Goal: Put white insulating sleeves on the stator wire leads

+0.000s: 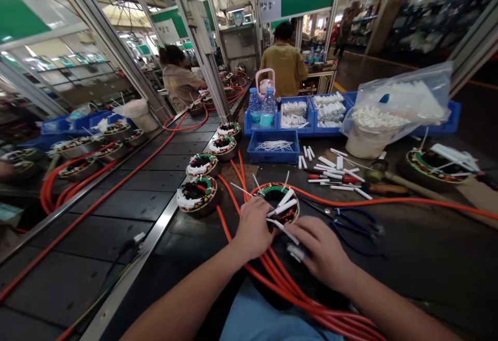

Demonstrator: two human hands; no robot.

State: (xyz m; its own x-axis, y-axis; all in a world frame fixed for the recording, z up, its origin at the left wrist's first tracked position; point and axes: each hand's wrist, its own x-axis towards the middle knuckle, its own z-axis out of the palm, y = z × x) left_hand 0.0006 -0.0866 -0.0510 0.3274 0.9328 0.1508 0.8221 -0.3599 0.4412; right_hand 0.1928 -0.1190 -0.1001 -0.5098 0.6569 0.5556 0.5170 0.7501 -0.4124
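A motor stator [278, 202] with green and red windings lies on the dark bench in front of me, with white sleeve tubes sticking out of it. My left hand [253, 227] rests against its near left edge, fingers curled on a white tube. My right hand [321, 247] sits just right of it, fingers closed around white tubes [294, 251]. Orange hoses [288, 284] run under both hands toward me.
Several more stators [198, 194] line the bench edge beside a conveyor [116, 216]. Loose white tubes [334, 169], blue-handled pliers [352, 224], a blue tray [273, 146], blue bins, water bottles [267, 107] and a bag of tubes [392, 107] lie beyond. Two people work further back.
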